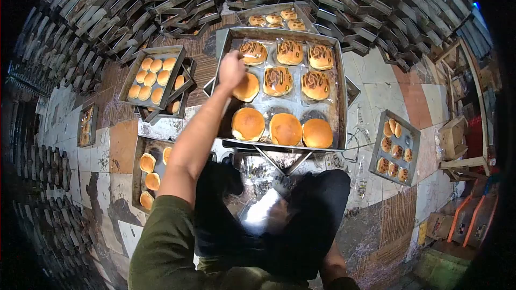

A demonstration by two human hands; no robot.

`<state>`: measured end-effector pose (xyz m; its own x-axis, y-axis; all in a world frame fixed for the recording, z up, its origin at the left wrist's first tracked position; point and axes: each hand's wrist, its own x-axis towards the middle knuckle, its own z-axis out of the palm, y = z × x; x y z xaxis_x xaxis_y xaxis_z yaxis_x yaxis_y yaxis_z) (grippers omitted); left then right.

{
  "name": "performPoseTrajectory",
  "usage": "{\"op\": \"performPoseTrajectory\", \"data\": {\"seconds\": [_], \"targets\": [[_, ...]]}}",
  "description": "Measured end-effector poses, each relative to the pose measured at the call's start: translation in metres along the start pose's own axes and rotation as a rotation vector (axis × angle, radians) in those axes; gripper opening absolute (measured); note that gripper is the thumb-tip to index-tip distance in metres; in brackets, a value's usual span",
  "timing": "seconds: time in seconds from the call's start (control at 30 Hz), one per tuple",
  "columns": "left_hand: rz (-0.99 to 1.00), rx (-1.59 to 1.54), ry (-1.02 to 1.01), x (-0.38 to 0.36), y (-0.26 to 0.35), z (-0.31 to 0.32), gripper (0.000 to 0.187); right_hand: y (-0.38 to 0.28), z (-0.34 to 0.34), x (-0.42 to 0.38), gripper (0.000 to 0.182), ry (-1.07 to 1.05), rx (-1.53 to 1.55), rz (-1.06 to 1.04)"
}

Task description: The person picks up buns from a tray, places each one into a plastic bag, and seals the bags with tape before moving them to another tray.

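Note:
My left hand (pixel 232 70) is closed at the left side of a large metal tray (pixel 342 91). Its fingertips are beside a bun in a printed clear wrapper (pixel 252 52); what they pinch, if anything, is hidden. Just below the hand lies a bare round bun (pixel 246 87), partly covered by my wrist. Several wrapped buns fill the back and middle of the tray, and bare golden buns (pixel 285 129) line its front. Between my knees, a smeared, skin-coloured shape, perhaps my right hand (pixel 277 216), is over something bright and shiny. My right forearm shows low beside my leg.
Stacked trays of buns (pixel 130 78) stand at left, with another bun tray (pixel 135 182) nearer me. A smaller tray (pixel 372 162) lies on the tiled floor at right. Behind it stands a wooden frame (pixel 463 164). High stacks of metal pans (pixel 371 0) curve around the back.

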<state>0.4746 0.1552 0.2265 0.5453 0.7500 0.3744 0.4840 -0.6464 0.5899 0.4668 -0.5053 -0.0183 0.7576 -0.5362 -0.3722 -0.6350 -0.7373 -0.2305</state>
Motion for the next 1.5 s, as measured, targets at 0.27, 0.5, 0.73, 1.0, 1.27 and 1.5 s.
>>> {"op": "performPoseTrajectory", "data": {"seconds": [0.27,0.5,0.73,1.0,1.27,1.5], "targets": [[-0.490,0.271,-0.293,-0.038,0.126,0.080,0.090,-0.035,-0.031,-0.013,0.067,0.167,-0.063,0.109],[-0.575,-0.051,-0.269,-0.042,0.129,0.009,0.079,-0.127,-0.140,-0.024,0.068,0.278,0.569,-0.691],[-0.528,-2.159,-0.724,-0.159,0.149,-0.119,0.066,-0.305,-0.256,-0.204,0.031,-0.560,0.810,-1.330],[-0.548,-2.279,-0.752,-0.237,0.140,-0.161,0.073,-0.344,-0.235,-0.329,0.023,-1.439,0.454,-1.413],[-0.588,-1.758,-0.641,-0.253,0.097,-0.176,0.049,-0.312,-0.216,-0.332,0.011,-1.191,0.347,-1.710],[-0.834,-1.784,-0.044,-0.241,0.111,-0.168,0.024,-0.301,-0.205,-0.312,0.008,-1.321,1.213,-1.253]]}}
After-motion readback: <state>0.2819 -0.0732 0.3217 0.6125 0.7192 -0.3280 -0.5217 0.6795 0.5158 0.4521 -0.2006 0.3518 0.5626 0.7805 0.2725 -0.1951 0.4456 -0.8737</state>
